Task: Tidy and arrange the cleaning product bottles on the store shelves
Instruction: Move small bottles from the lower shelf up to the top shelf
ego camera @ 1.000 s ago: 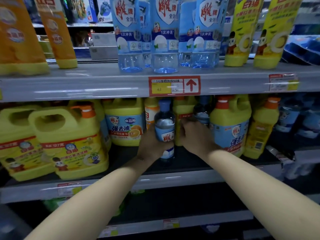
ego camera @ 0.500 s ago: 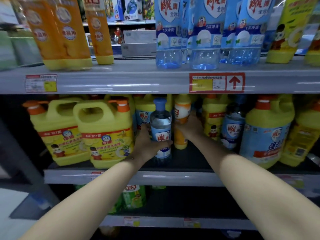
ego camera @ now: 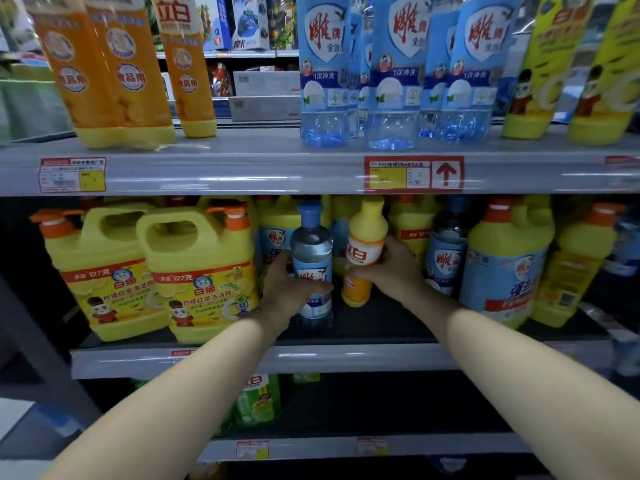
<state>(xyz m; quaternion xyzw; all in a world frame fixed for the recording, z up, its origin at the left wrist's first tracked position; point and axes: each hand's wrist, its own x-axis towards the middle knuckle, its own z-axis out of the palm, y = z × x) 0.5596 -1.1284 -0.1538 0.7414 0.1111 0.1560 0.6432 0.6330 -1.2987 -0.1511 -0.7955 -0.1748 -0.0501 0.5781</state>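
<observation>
The small blue bottle [ego camera: 311,261] sits near the front of the middle shelf [ego camera: 363,358], pretty much dead centre, upright, with its blue cap up under the shelf above. The left hand [ego camera: 289,292] grips it low down: thumb lies across the front of the label, the other fingers curl round the left and back side. Just to its right, a touch further back, is the orange bottle [ego camera: 363,261] with a yellow cap, leaning slightly, and the right hand [ego camera: 393,268] holds that one, thumb at the front near the lower label, fingers wrapped round behind. Can't tell if its base is actually on the shelf or a hair off it. The two bottles are just beside each other, maybe touching, hard to say. Left of the hands stand two big yellow jugs [ego camera: 204,278] with orange pumps; right of them a dark-capped blue bottle [ego camera: 446,258] and a blue-labelled jug [ego camera: 507,268]. On the upper shelf [ego camera: 242,168], tall blue bottles [ego camera: 394,74] stand above a red arrow price tag [ego camera: 414,174], with tall orange bottles [ego camera: 114,71] further left. A green bottle [ego camera: 258,400] shows on the shelf below.
</observation>
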